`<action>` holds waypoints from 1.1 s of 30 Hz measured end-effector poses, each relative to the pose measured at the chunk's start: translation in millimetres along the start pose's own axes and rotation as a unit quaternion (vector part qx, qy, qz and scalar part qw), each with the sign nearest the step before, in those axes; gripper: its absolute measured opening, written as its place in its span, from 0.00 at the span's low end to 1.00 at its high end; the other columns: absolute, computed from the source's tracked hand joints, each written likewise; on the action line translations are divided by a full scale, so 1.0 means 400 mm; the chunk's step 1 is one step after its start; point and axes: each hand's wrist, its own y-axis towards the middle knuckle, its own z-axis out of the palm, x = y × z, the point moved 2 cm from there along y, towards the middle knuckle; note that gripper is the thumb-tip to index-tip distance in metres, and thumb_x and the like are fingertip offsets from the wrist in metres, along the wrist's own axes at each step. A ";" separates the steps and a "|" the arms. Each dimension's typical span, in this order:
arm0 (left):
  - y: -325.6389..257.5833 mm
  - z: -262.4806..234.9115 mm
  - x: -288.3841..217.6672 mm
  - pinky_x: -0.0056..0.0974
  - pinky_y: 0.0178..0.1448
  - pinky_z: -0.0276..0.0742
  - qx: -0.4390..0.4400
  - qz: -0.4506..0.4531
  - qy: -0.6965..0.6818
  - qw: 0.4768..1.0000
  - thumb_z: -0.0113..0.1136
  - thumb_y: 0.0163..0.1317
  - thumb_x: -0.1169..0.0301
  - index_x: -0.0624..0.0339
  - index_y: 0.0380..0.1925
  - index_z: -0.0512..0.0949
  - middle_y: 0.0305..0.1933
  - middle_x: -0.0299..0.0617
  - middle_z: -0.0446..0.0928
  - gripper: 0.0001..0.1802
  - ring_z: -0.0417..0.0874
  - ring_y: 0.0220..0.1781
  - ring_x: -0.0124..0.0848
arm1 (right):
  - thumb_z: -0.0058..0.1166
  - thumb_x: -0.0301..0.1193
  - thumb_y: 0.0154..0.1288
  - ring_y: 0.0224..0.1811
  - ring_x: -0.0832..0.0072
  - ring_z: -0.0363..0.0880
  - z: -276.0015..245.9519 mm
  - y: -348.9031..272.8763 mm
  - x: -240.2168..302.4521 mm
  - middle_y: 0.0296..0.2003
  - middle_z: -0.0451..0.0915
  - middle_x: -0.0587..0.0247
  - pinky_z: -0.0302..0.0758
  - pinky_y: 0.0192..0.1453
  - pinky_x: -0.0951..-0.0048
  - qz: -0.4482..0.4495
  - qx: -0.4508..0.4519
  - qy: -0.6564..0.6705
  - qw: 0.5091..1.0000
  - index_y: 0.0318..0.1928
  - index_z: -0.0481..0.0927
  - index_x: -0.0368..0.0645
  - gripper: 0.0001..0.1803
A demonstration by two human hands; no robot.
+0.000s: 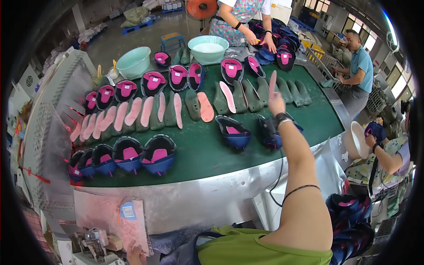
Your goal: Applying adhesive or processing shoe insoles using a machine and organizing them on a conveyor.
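My right hand (277, 104) reaches over the green belt, closed on the lower end of a pink insole (272, 83) that points away from me. Close around it stand dark green shoe lasts (285, 92) in a row. Many lasts further left carry pink insoles (147, 111) on them. Under my right wrist lies a blue shoe upper (269, 132), partly hidden by the arm. At the lower left, my left hand (136, 255), cut off by the picture's rim, touches a pink powdery-looking slab (132, 225) with its fingers apart.
More blue uppers with pink linings (159, 154) line the near and far sides of the belt (194, 163). Two pale green basins (208, 49) stand beyond it. Across the belt a co-worker's hands (260, 40) handle uppers. Other people are at the right.
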 end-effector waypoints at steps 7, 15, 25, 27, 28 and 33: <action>-0.002 0.014 -0.019 0.45 0.53 0.78 0.030 0.047 0.130 0.990 0.55 0.59 0.70 0.60 0.31 0.78 0.57 0.52 0.76 0.06 0.80 0.52 0.48 | 0.47 0.28 0.62 0.46 0.49 0.80 -0.087 0.154 -0.278 0.44 0.78 0.49 0.77 0.50 0.53 -0.014 -0.049 -0.210 0.976 0.47 0.79 0.50 0.14; -0.040 0.075 -0.006 0.28 0.27 0.72 -0.106 -0.268 -0.296 0.911 0.59 0.61 0.78 0.62 0.55 0.71 0.27 0.31 0.74 0.21 0.75 0.24 0.22 | 0.48 0.25 0.57 0.54 0.48 0.73 0.068 0.187 -0.184 0.47 0.75 0.45 0.72 0.58 0.54 0.007 -0.104 -0.077 0.992 0.53 0.74 0.42 0.21; -0.058 0.139 -0.069 0.28 0.28 0.78 -0.083 -0.237 -0.358 0.899 0.59 0.58 0.80 0.63 0.52 0.74 0.27 0.39 0.79 0.20 0.80 0.25 0.27 | 0.58 0.41 0.54 0.42 0.58 0.82 0.396 -0.314 0.445 0.38 0.81 0.53 0.78 0.46 0.57 -0.431 0.259 -0.077 0.861 0.41 0.80 0.42 0.18; -0.080 0.129 -0.064 0.28 0.29 0.78 -0.085 -0.223 -0.357 0.903 0.59 0.58 0.81 0.63 0.52 0.74 0.27 0.39 0.79 0.20 0.80 0.25 0.27 | 0.62 0.43 0.48 0.45 0.59 0.81 0.458 -0.357 0.482 0.42 0.81 0.51 0.78 0.47 0.56 -0.416 0.324 -0.216 0.822 0.43 0.80 0.38 0.24; -0.092 0.122 -0.061 0.28 0.29 0.78 -0.073 -0.206 -0.365 0.905 0.59 0.58 0.81 0.63 0.52 0.74 0.27 0.39 0.79 0.19 0.80 0.25 0.27 | 0.62 0.43 0.48 0.45 0.59 0.81 0.483 -0.371 0.495 0.42 0.81 0.51 0.78 0.47 0.56 -0.423 0.320 -0.209 0.822 0.43 0.80 0.38 0.24; -0.174 0.065 0.001 0.29 0.27 0.75 -0.124 -0.252 -0.340 0.897 0.60 0.61 0.77 0.61 0.52 0.73 0.27 0.38 0.77 0.18 0.79 0.25 0.26 | 0.54 0.32 0.58 0.54 0.56 0.78 0.619 -0.366 0.466 0.50 0.79 0.56 0.78 0.49 0.48 -0.306 0.333 -0.339 0.825 0.49 0.81 0.41 0.19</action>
